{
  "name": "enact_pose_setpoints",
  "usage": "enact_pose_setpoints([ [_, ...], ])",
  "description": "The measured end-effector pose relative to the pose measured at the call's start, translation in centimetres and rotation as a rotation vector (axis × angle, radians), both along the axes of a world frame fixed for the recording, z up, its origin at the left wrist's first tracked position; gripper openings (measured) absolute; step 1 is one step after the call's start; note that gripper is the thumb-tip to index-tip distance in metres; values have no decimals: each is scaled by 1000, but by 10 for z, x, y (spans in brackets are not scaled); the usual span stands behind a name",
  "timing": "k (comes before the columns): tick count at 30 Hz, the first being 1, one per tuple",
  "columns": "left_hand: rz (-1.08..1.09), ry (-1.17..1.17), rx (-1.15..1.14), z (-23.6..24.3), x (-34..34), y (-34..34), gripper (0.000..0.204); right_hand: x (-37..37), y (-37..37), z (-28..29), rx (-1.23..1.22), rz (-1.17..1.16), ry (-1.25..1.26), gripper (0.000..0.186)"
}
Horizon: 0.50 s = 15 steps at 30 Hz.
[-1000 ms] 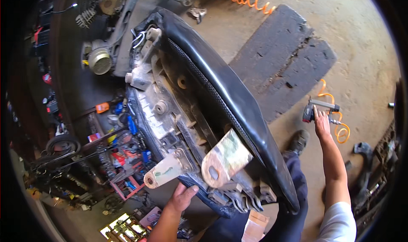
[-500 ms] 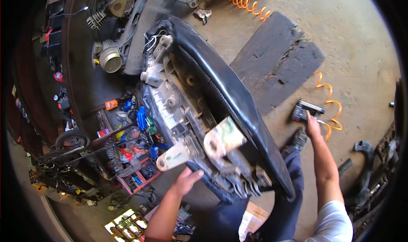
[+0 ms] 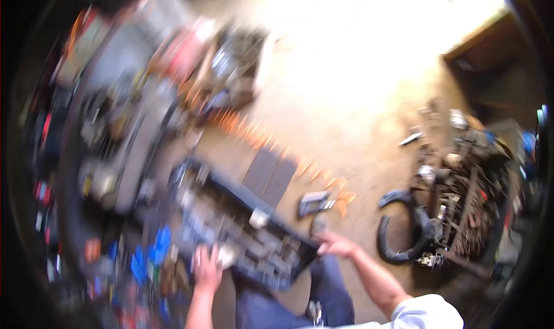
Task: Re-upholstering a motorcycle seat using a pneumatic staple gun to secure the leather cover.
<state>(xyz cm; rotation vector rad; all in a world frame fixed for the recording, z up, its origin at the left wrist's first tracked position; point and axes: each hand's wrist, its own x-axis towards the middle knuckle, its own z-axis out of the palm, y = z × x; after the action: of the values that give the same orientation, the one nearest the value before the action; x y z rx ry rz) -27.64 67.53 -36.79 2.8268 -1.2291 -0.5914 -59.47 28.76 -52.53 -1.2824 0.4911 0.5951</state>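
An upturned motorcycle seat (image 3: pixel 254 236) rests across my legs, its dark underside with ribs and pale brackets facing up and its black cover along the rim. My left hand (image 3: pixel 206 266) holds its left edge beside a pale bracket; the fingers are somewhat blurred. At the seat's near right corner my right hand (image 3: pixel 337 245) grips the rim, fingers bent against it. A staple gun (image 3: pixel 314 204) lies on the floor beyond that corner, joined to a coiled orange air hose (image 3: pixel 254 134). Motion blur hides the finer parts of the seat.
Dark wooden boards (image 3: pixel 270 176) lie on the floor beyond the seat. To the right are a black curved part (image 3: pixel 398 251) and a heap of scrap metal (image 3: pixel 461 208). Blurred tools and blue items (image 3: pixel 153 248) crowd the left, below a machine (image 3: pixel 130 156).
My right hand has left the staple gun on the floor and come to the seat's corner. My left hand stays at the seat's left edge. The view has swung toward the bright floor ahead.
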Motion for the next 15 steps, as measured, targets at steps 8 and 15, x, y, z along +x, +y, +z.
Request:
enact_pose_setpoints([
  [8, -825, 179, -439, -66, 94, -19, 39, 16, 70, 22, -365, -302, 190, 63],
  [15, -1037, 192, -453, -56, 134, -29, 19, 38, 67, 52, -485, -364, 379, 43],
])
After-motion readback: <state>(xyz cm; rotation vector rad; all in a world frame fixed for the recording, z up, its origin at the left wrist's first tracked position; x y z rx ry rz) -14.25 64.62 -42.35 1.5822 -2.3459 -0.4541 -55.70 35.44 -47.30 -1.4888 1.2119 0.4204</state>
